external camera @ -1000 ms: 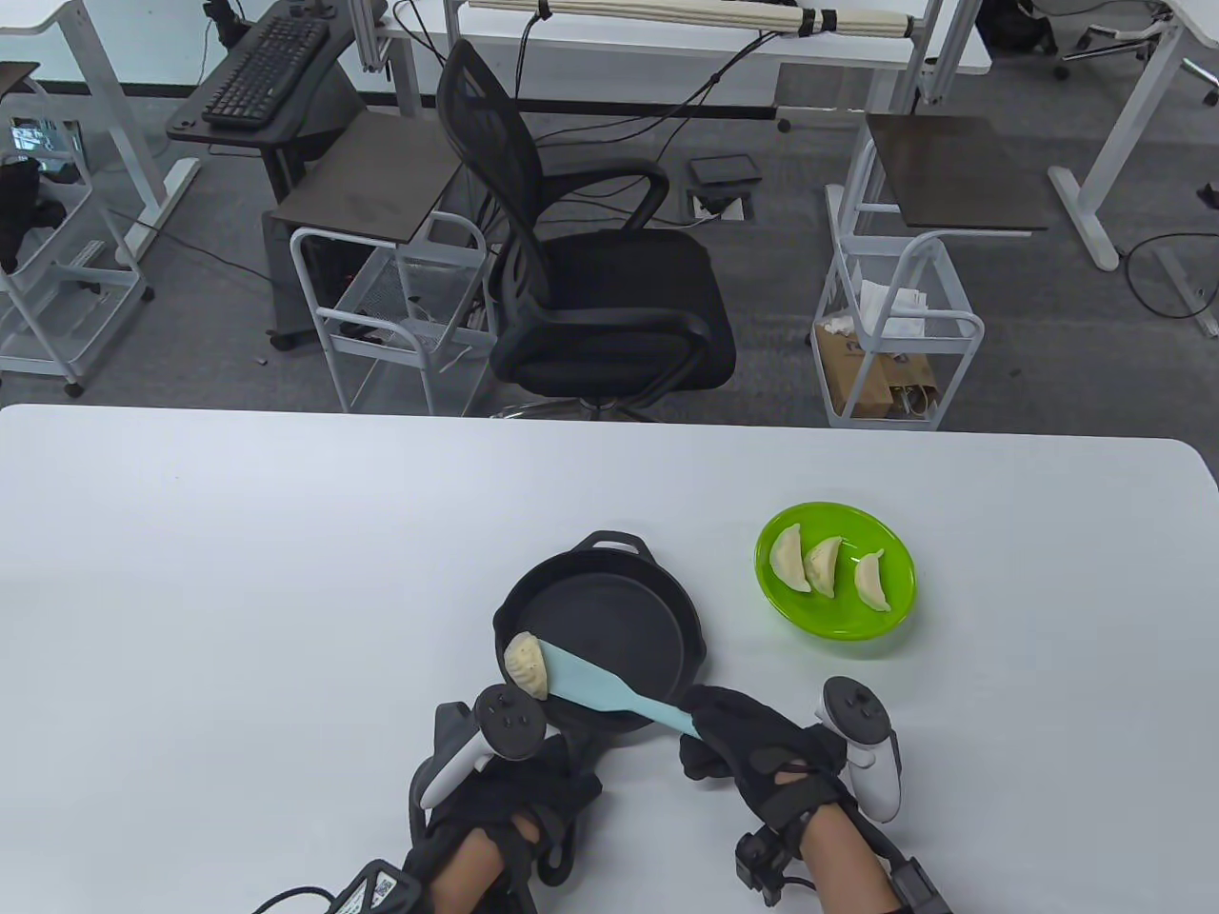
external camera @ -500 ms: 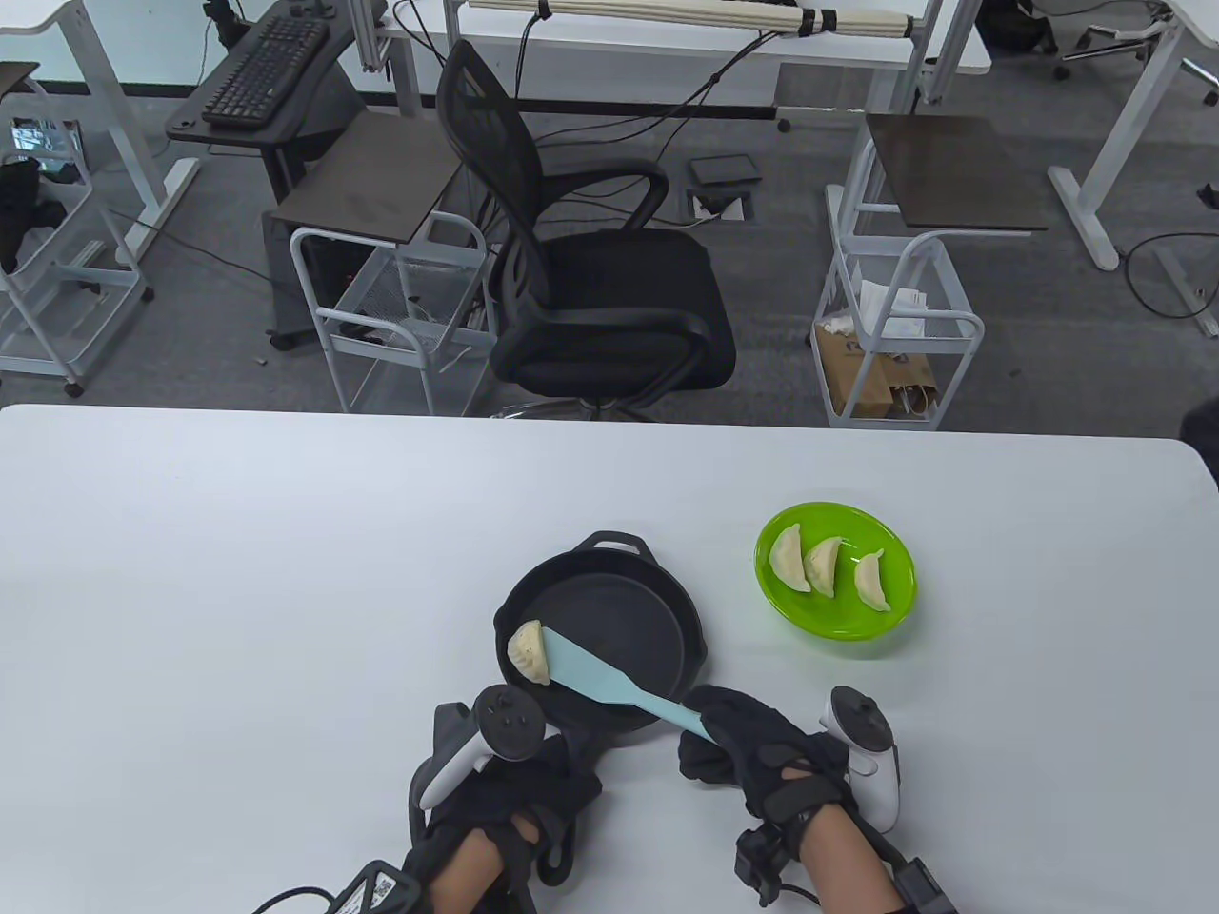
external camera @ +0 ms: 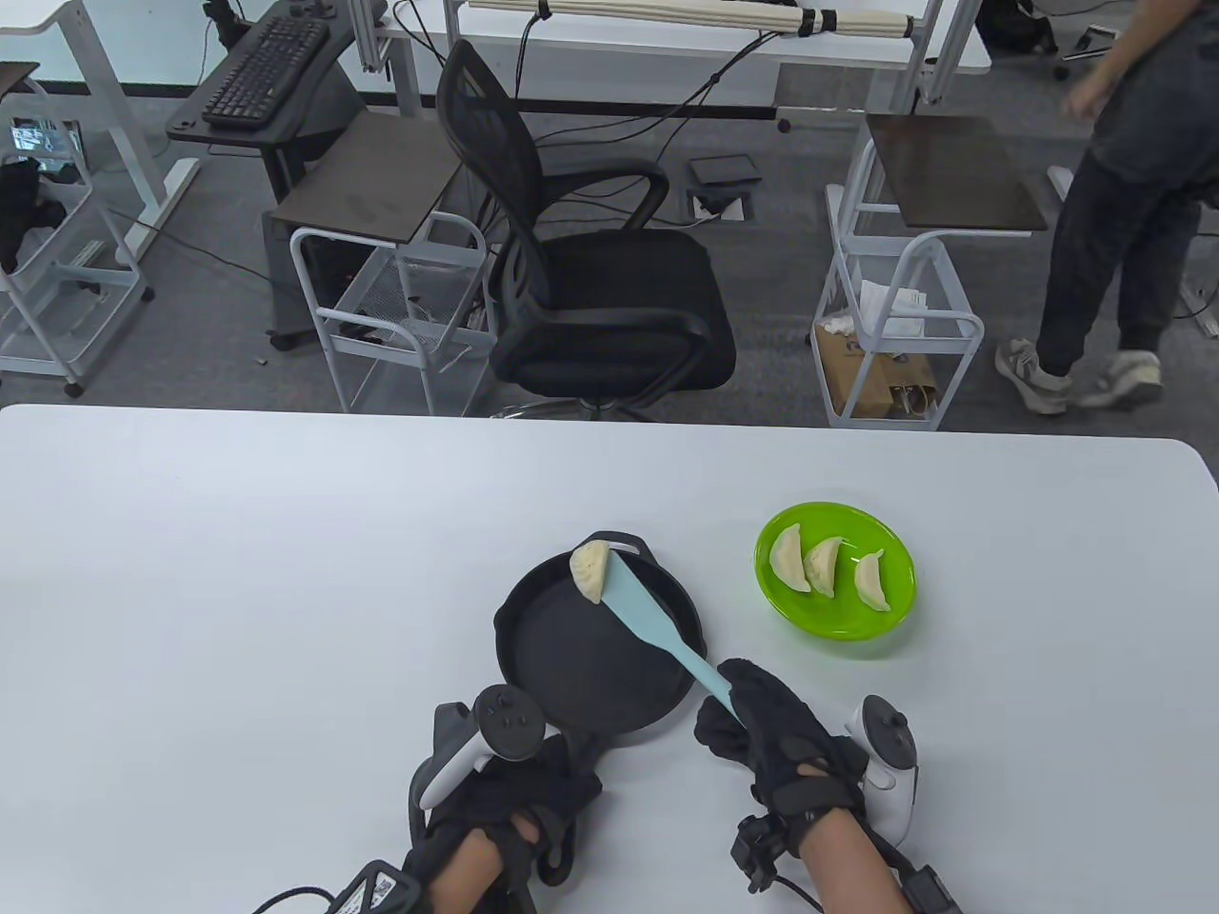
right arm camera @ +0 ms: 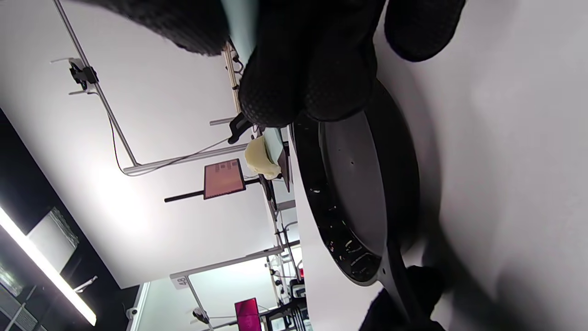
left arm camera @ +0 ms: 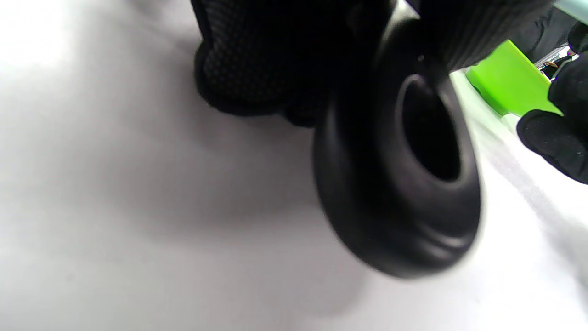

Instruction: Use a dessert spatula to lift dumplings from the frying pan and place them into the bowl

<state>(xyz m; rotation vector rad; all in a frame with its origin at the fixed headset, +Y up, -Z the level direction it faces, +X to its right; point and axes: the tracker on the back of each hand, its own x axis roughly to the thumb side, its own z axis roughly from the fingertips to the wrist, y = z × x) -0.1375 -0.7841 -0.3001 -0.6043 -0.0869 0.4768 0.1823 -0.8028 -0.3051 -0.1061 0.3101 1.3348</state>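
Right hand — fingers curled round the handle end of the pale blue spatula, near edge of the tabletop, just right of the frying pan. Wrist angled so the spatula runs away from the hand, up and to the left, blade out over the pan's far side

Left hand — near side of the pan, fingers wrapped on the pan's handle; the left wrist view shows the handle's ring end right under the glove. Holding the pan steady, I'd judge

Dumpling — sits on the spatula's far tip, off the pan floor, above the far rim by the small loop handle. Right wrist view confirms it perched on the blade edge, clear of the pan. No other dumpling seen in the pan

Bowl — green, to the right of the pan and well apart from it, ahead of the right hand and slightly right. Three dumplings already lying in it, side by side

Key relation: the load is ahead-left of the right hand, the bowl ahead-right, so the spatula's long axis must swing rightward across the pan rim. Right hand is the nearer one to the bowl. Dumpling rides near the blade edge; a tilt or quick swing could tip it off, likely
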